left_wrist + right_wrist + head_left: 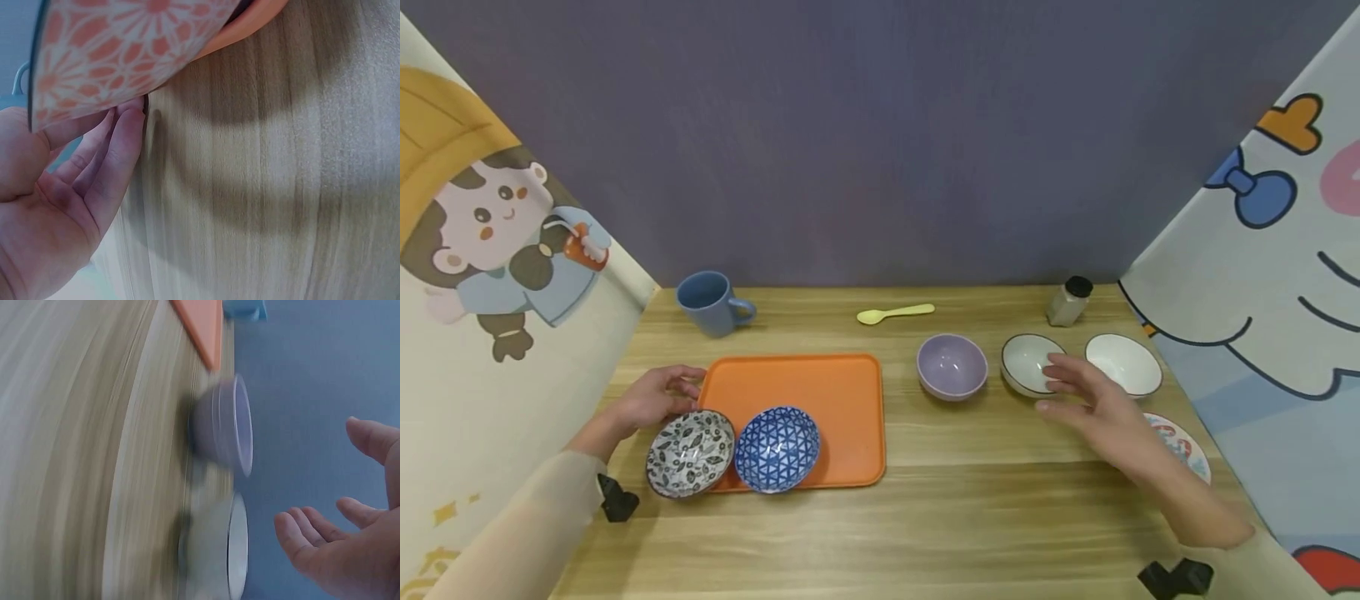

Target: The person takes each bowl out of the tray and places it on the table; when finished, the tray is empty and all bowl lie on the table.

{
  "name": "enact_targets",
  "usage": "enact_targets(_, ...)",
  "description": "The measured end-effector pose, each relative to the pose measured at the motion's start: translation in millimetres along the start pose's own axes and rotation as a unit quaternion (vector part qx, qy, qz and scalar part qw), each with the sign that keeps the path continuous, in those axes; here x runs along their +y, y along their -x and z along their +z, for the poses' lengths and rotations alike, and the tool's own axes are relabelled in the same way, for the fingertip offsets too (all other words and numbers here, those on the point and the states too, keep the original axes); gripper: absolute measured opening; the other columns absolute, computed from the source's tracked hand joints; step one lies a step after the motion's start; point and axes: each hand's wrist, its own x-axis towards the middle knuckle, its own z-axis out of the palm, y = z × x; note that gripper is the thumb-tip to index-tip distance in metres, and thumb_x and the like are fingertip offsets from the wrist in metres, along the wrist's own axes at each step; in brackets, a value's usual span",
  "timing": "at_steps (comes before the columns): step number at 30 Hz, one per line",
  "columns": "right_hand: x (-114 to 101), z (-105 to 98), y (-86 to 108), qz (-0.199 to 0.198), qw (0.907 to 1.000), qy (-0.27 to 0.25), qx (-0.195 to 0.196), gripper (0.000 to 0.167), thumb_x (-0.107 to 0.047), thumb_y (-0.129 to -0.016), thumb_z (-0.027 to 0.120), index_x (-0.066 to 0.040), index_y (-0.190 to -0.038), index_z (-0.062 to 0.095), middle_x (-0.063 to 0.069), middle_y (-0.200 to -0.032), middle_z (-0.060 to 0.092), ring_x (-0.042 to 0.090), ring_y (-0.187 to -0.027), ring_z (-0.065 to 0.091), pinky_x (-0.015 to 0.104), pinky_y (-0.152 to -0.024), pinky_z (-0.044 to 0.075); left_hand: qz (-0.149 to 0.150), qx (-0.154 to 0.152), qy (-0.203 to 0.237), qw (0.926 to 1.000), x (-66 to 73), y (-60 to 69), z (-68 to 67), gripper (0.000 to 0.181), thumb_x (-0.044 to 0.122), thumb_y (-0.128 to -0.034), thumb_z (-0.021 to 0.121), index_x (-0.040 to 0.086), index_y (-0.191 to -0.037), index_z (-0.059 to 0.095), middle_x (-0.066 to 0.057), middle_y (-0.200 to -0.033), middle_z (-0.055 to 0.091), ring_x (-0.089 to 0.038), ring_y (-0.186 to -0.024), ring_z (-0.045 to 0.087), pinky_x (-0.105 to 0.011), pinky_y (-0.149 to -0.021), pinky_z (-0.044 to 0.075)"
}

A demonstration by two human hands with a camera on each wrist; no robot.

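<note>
The left hand (655, 396) is at the left edge of the orange tray (853, 417), its fingers loosely bent at the rim of the leaf-patterned bowl (691, 454); whether they touch it I cannot tell. That bowl overlaps the tray's near left corner, with the blue triangle-patterned bowl (777, 450) just beside it on its right. The right hand (1108, 417), fingers spread and holding nothing, hovers over the right side of the pale dark-rimmed bowl (1024, 360); the right wrist view shows the hand apart from it. Left of this stands the purple bowl (952, 367), right of it the white bowl (1123, 362), and a patterned plate (1183, 446) lies partly behind the forearm. Farther back on the worktop (925, 533) are a blue mug (707, 304), a yellow spoon (895, 314) and a black-capped jar (1067, 304).
</note>
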Motion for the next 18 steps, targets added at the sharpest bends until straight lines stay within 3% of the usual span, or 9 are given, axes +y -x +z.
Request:
enact_targets(2, -8, 16, -12.8, -0.013, 0.9996, -0.017, -0.018, 0.072, -0.023, -0.096, 0.073, -0.01, -0.157, 0.037, 0.02, -0.15, 0.05, 0.036, -0.134, 0.052, 0.018, -0.096, 0.05, 0.006, 0.002, -0.006, 1.0, -0.8, 0.0, 0.1, 0.059, -0.005, -0.0923, 0.065, -0.011, -0.146, 0.043, -0.027, -0.115, 0.065, -0.022, -0.089, 0.063, -0.03, -0.063, 0.054)
enact_targets(5, -17, 42, -32.1, -0.042, 0.9964, -0.055, -0.049, 0.072, -0.016, -0.093, 0.077, -0.005, -0.154, 0.04, 0.022, -0.147, 0.053, 0.045, -0.133, 0.052, 0.027, -0.1, 0.053, 0.003, 0.001, -0.004, 1.0, -1.0, 0.2, -2.2, 0.059, -0.005, -0.0923, 0.065, -0.011, -0.147, 0.042, -0.028, -0.116, 0.064, -0.021, -0.089, 0.064, -0.03, -0.063, 0.055)
enact_targets(10, -36, 83, -55.9, -0.074, 0.9844, -0.117, -0.109, 0.071, -0.01, -0.091, 0.078, 0.0, -0.151, 0.041, 0.026, -0.145, 0.053, 0.046, -0.128, 0.056, 0.033, -0.097, 0.056, -0.01, -0.006, 0.008, 0.9999, 0.9, 1.0, -3.8, 0.06, -0.004, -0.0931, 0.064, -0.009, -0.148, 0.041, -0.029, -0.118, 0.063, -0.021, -0.092, 0.065, -0.032, -0.066, 0.057)
enact_targets(18, -54, 136, -78.2, -0.066, 0.9633, -0.172, -0.195, 0.065, -0.009, -0.09, 0.078, -0.005, -0.149, 0.049, 0.021, -0.142, 0.057, 0.047, -0.125, 0.058, 0.036, -0.093, 0.058, -0.017, -0.002, 0.005, 0.9998, 0.0, -0.1, -1.6, 0.06, -0.003, -0.0935, 0.065, -0.006, -0.149, 0.042, -0.026, -0.118, 0.064, -0.02, -0.092, 0.066, -0.03, -0.066, 0.056)
